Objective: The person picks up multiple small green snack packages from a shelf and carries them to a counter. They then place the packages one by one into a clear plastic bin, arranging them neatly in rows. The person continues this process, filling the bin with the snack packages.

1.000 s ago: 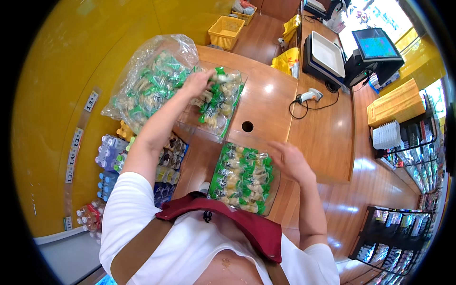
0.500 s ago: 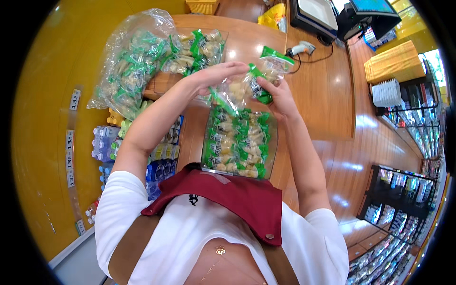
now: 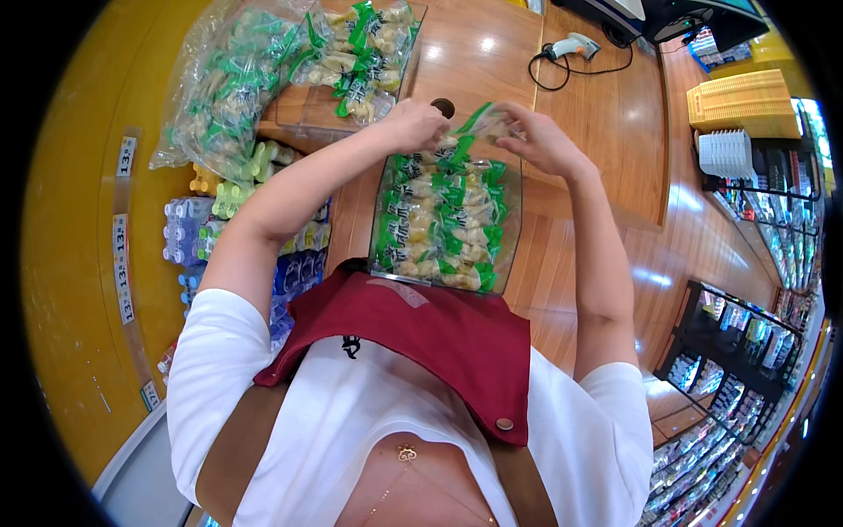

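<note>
Just beyond the apron is a clear box [image 3: 515, 202] with several food packets [image 3: 439, 211] in rows, clear with green ends and pale pieces inside. Over its far end, my left hand [image 3: 414, 127] has its fingers curled at the end of a packet [image 3: 463, 151]. My right hand [image 3: 544, 145] hovers to the right of it, thumb and fingers apart. Clear film with a green edge lies between or against those fingertips; the exact contact is hard to make out. Beyond my left arm, a second clear box [image 3: 303, 107] also holds such packets.
A large clear bag [image 3: 230, 88] of similar packets lies at the far left. Below it stand wrapped drink bottles [image 3: 187, 230]. On the wooden counter [image 3: 606, 132] are a corded scanner [image 3: 571, 46] and a dark round disc [image 3: 442, 108]. Yellow baskets [image 3: 745, 104] and shelves line the right.
The bundle of packets held between both hands has come down onto the near box's far end. My right hand's fingers have spread away. The view has shifted a little.
</note>
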`<action>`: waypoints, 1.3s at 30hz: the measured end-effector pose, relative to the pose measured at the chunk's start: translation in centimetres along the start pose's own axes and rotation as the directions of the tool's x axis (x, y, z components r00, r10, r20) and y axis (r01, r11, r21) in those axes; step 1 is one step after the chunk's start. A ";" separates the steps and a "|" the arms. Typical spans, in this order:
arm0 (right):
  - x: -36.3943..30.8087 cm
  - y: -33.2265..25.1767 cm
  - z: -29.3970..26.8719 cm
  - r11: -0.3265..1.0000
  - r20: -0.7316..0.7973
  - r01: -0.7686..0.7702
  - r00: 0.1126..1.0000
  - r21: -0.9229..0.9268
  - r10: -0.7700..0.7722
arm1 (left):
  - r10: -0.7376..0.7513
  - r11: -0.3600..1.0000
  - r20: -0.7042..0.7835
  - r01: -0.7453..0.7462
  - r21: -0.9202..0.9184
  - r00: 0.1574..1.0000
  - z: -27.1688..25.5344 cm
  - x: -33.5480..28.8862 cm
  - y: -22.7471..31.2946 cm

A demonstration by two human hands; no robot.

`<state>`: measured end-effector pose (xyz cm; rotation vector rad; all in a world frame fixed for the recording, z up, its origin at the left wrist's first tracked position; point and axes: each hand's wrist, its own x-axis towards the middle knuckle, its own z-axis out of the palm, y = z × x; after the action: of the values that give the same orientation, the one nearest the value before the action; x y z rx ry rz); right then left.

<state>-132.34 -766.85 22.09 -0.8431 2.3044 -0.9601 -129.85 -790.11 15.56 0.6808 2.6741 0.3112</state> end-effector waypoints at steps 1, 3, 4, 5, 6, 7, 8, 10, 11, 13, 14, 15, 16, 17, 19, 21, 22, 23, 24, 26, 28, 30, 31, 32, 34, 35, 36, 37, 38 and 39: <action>0.8 -0.2 0.9 0.989 0.023 -0.017 1.000 -0.148 0.021 | 0.016 1.000 -0.066 -0.015 0.026 0.998 0.8 -0.2 -0.2; 1.9 0.7 2.3 0.920 0.050 -0.004 0.998 -0.391 0.026 | 0.049 0.996 -0.147 -0.036 0.086 0.988 1.4 -0.2 0.0; 2.5 1.4 3.4 0.890 0.061 -0.062 0.993 -0.451 0.100 | 0.060 0.993 -0.188 -0.039 0.116 0.980 1.7 -0.4 0.0; 2.9 2.0 4.4 0.852 0.067 -0.116 0.982 -0.510 0.174 | 0.022 0.993 -0.215 0.003 0.118 0.976 2.4 -0.4 -0.1; 3.3 2.7 5.2 0.806 0.067 -0.167 0.966 -0.568 0.248 | -0.016 0.992 -0.242 0.046 0.119 0.970 3.1 -0.4 -0.1; 3.7 3.1 5.8 0.777 0.110 -0.153 0.955 -0.610 0.275 | -0.055 0.989 -0.266 0.089 0.116 0.962 3.3 -0.5 0.0; 3.5 3.4 6.4 0.754 0.069 -0.154 0.964 -0.639 0.255 | -0.084 0.989 -0.241 0.111 0.100 0.967 3.5 -0.5 0.1; 2.9 3.3 7.8 0.703 -0.008 -0.154 0.978 -0.694 0.206 | -0.145 0.985 -0.191 0.161 0.069 0.971 3.6 -0.5 0.5; 2.4 3.5 8.5 0.687 -0.068 -0.176 0.981 -0.705 0.182 | -0.099 0.988 -0.281 0.128 0.084 0.955 3.5 -0.6 0.8; 1.5 3.8 9.7 0.658 -0.182 -0.219 0.975 -0.721 0.126 | -0.008 0.990 -0.450 0.071 0.124 0.893 3.7 -1.1 1.1; 1.2 3.7 9.9 0.640 -0.215 -0.218 0.973 -0.736 0.085 | -0.007 0.990 -0.456 0.071 0.123 0.890 3.7 -1.2 1.1; 0.9 3.7 9.9 0.623 -0.246 -0.219 0.968 -0.751 0.044 | -0.007 0.990 -0.461 0.071 0.122 0.887 3.7 -1.2 1.0; 0.8 3.8 9.7 0.607 -0.281 -0.224 0.960 -0.762 0.002 | -0.002 0.990 -0.466 0.068 0.125 0.885 3.5 -1.3 1.0; 0.8 4.2 9.5 0.607 -0.259 -0.223 0.966 -0.763 0.030 | -0.012 0.989 -0.454 0.078 0.128 0.891 3.5 -1.3 1.1; 0.9 4.9 9.2 0.603 -0.217 -0.223 0.973 -0.766 0.085 | -0.029 0.986 -0.432 0.096 0.134 0.901 3.5 -1.1 1.3; 1.3 4.8 9.4 0.557 -0.234 -0.219 0.971 -0.801 0.045 | -0.051 0.983 -0.422 0.119 0.138 0.905 3.4 -1.0 1.2; 1.6 4.5 9.7 0.536 -0.238 -0.213 0.971 -0.817 0.022 | -0.067 0.981 -0.416 0.136 0.139 0.907 3.7 -1.1 1.0; 1.7 4.3 9.9 0.542 -0.229 -0.220 0.972 -0.811 0.052 | -0.059 0.977 -0.406 0.136 0.164 0.912 4.1 -1.2 1.0; 1.5 4.0 10.1 0.547 -0.220 -0.227 0.972 -0.806 0.080 | -0.052 0.973 -0.397 0.137 0.188 0.916 4.6 -1.3 1.2; 1.6 3.5 9.9 0.577 -0.211 -0.226 0.973 -0.785 0.094 | -0.057 0.975 -0.403 0.137 0.172 0.913 4.2 -1.6 1.3; 0.6 3.6 9.1 0.625 -0.214 -0.226 0.972 -0.747 0.095 | -0.066 0.990 -0.421 0.111 0.083 0.905 3.1 -2.0 1.9; -0.5 3.5 7.8 0.704 -0.278 -0.247 0.958 -0.666 0.073 | -0.156 0.981 -0.462 0.081 -0.178 0.873 0.6 -2.4 1.4; -0.9 3.4 7.6 0.709 -0.309 -0.270 0.948 -0.651 0.077 | -0.249 0.947 -0.461 0.114 -0.300 0.852 -1.3 -2.7 0.3; -1.4 3.5 7.4 0.714 -0.337 -0.290 0.938 -0.637 0.080 | -0.342 0.896 -0.449 0.144 -0.419 0.826 -2.1 -2.8 -1.2; -2.5 3.9 7.1 0.743 -0.351 -0.292 0.933 -0.602 0.082 | -0.503 0.856 -0.383 0.384 -0.347 0.775 -1.4 -2.8 -6.2; -2.8 3.5 7.3 0.760 -0.350 -0.280 0.934 -0.586 0.074 | -0.379 0.925 -0.408 0.340 -0.167 0.831 0.8 -3.3 -9.3; -2.9 3.7 7.1 0.761 -0.347 -0.280 0.935 -0.585 0.077 | -0.341 0.938 -0.346 0.339 -0.067 0.874 1.6 -3.0 -10.4; -3.0 3.7 6.7 0.760 -0.347 -0.282 0.935 -0.586 0.079 | -0.305 0.945 -0.283 0.327 0.033 0.909 1.9 -2.8 -11.0; -3.1 3.7 6.4 0.759 -0.345 -0.281 0.935 -0.587 0.079 | -0.275 0.943 -0.216 0.307 0.133 0.937 2.2 -2.6 -11.5; -3.1 3.5 6.3 0.770 -0.346 -0.267 0.936 -0.579 0.065 | -0.324 0.916 -0.200 0.360 0.177 0.925 2.6 -2.3 -11.8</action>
<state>-127.39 -765.48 16.22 -0.7360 2.9793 -0.2345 -131.81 -801.09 10.38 0.2349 2.9485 -0.0130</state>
